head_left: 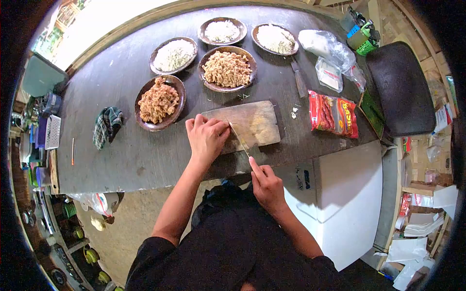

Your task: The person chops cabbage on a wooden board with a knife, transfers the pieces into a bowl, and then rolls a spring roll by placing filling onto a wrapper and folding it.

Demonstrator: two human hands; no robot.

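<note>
My right hand (267, 186) is wrapped round the handle of a knife (240, 138), its index finger stretched along the top. The thin blade slants up and left across a worn wooden cutting board (259, 121). My left hand (207, 137) rests on the board's left part with fingers bent and pressed together, close to the blade tip. What lies under those fingers is hidden. Just beyond the board stands a plate of brown crumbly food (227, 69). Another plate of reddish-brown pieces (158, 100) is to the left of it.
Three plates of white shredded food (174, 55) line the back. A second knife (298, 80), a red sausage packet (333, 114) and plastic bags (330, 51) lie right. A checked cloth (108, 127) is left. A black chair (400, 89) and white box (340, 203) border the table (92, 165).
</note>
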